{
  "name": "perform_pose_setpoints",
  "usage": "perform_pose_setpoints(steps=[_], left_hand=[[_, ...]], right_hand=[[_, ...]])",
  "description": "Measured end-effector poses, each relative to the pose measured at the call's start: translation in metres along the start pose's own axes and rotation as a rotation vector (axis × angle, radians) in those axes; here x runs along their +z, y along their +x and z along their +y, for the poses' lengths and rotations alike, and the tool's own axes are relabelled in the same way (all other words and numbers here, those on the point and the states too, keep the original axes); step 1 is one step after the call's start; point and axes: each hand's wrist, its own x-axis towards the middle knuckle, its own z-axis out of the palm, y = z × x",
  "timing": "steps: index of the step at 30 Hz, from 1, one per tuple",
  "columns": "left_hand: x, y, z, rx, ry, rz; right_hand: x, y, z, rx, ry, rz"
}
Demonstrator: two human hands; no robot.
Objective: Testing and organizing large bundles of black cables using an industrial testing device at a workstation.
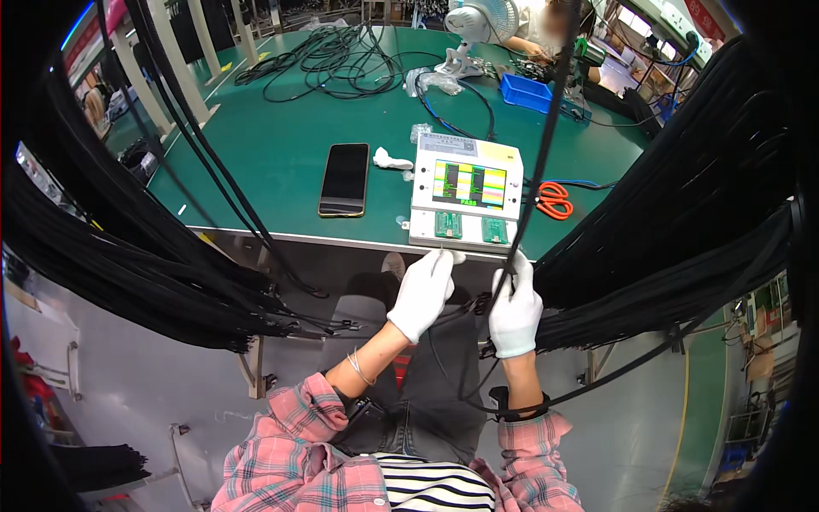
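Note:
White gloves cover both hands. My left hand [421, 294] is just off the table's front edge, below a white tester [467, 164]. Its fingers are pinched together, and a thin black cable [435, 348] trails down from it; the cable's end is hard to make out. My right hand [515, 311] is closed to the right of it, its fingertips at a black cable [531, 188] running down from above. The tester has a lit colour screen [469, 183] and two green circuit boards, the left one [448, 224] nearest my left fingers.
On the green table [256, 154] lie a black phone [345, 180], orange-handled scissors [554, 201], a crumpled white glove [392, 160], a blue tray [525, 94] and coiled cables [328, 64]. A fan [479, 21] stands behind. Thick black cable bundles [682, 188] hang at both sides. Another person sits across.

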Motion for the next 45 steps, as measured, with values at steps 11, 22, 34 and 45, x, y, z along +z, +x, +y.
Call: perform_pose_setpoints(steps=[11, 22, 34, 45], left_hand=[[-0.007, 0.014, 0.005, -0.387, -0.800, -0.343], [-0.002, 0.022, 0.004, -0.398, -1.064, -0.346], [-0.042, -0.009, -0.059, -0.444, -0.334, -0.145], [0.030, -0.102, -0.013, 0.228, 0.201, -0.937]], right_hand=[[-0.008, 0.011, 0.004, 0.532, 0.669, -0.300], [0.007, 0.011, 0.004, 0.427, 0.589, -0.138], [0.026, 0.019, 0.001, 0.373, 0.458, 0.008], [0.019, 0.032, -0.006, 0.418, 0.399, -0.018]])
